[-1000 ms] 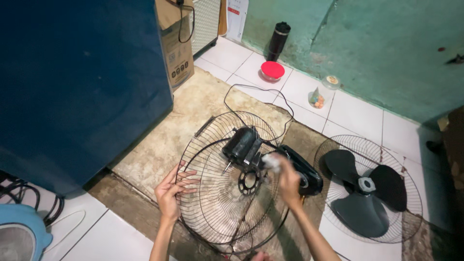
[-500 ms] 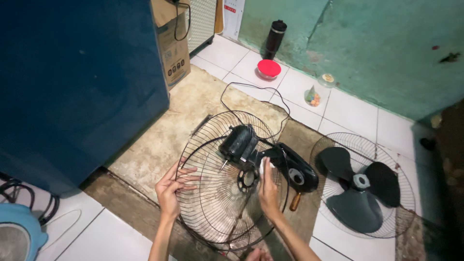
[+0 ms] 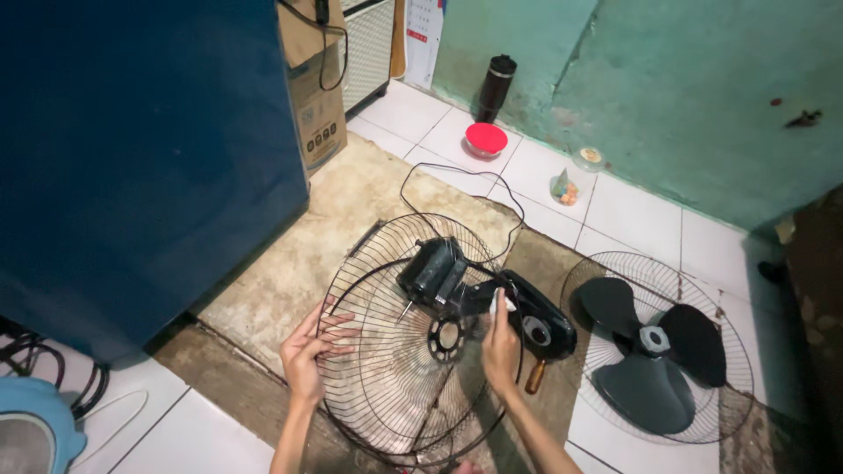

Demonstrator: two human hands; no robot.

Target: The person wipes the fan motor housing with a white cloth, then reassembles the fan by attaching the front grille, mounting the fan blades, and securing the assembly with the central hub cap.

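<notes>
Grille (image 3: 395,377) gripped by left hand (image 3: 307,351); right hand (image 3: 500,347) pinches cloth (image 3: 507,303) beside motor (image 3: 432,270)

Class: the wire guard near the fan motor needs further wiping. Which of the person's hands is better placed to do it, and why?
Probably the right hand: it holds a white cloth beside the fan motor. The left hand grips the wire guard rim, steadying it.

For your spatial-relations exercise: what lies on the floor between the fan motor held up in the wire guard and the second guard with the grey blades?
In the head view, the black fan base lies between the motor and the blade-holding guard, with a brown-handled tool beside it.
</notes>
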